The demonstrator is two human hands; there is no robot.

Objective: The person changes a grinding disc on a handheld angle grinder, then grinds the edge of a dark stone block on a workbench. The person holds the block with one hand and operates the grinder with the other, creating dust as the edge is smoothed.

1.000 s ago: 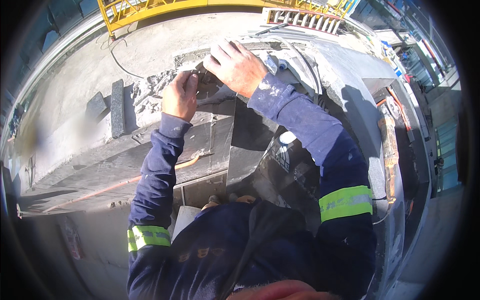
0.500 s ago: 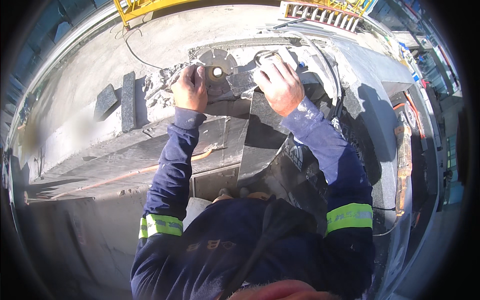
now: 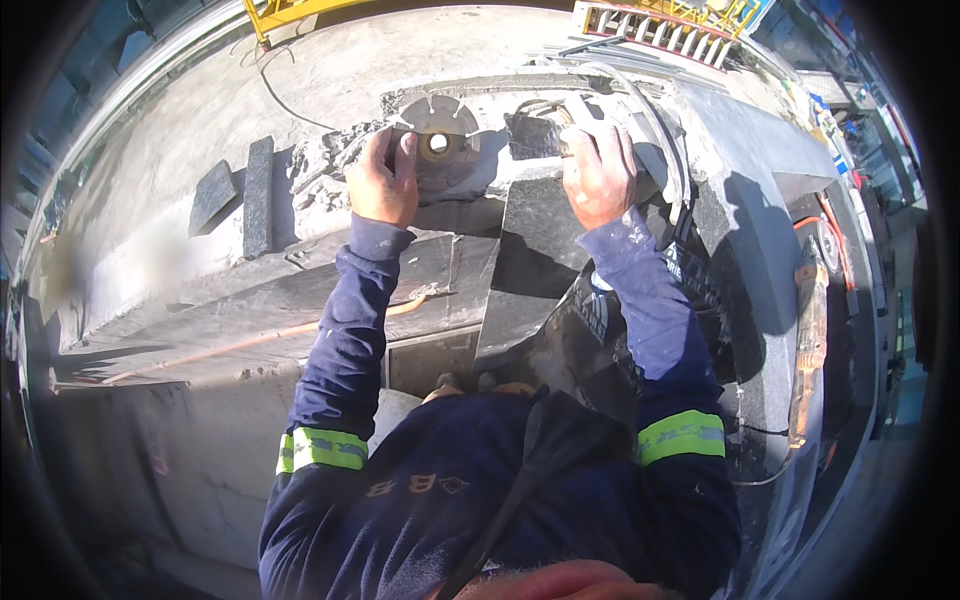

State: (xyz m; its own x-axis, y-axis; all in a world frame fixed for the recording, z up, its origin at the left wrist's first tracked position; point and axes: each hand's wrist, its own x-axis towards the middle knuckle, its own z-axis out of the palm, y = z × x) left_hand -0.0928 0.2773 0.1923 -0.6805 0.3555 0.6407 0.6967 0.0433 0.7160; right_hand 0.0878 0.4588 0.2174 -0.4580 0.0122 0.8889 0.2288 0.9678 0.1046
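Observation:
My left hand [image 3: 383, 185] pinches the left edge of a round, segmented cutting disc [image 3: 457, 118] between thumb and fingers. The disc stands face toward me, with bright light showing through its centre hole. To its right, my right hand [image 3: 600, 180] grips the right end of a small, dark stone piece [image 3: 532, 138]. A gap separates this piece from the disc. The fingertips of my right hand look dusty, and part of the stone is hidden behind them. Below that hand lies a large dark stone slab [image 3: 530, 235].
Two dark stone offcuts, a strip [image 3: 258, 195] and a smaller piece [image 3: 212, 197], lie left of the rubble [image 3: 325, 165]. An orange power tool [image 3: 810, 320] with a cord rests at the right. A pale hose [image 3: 655, 115] curves behind my right hand. Yellow metal framing [image 3: 300, 15] stands far off.
My right hand has moved right with the stone piece, drawing it away from the disc. My left hand still holds the disc in nearly the same place.

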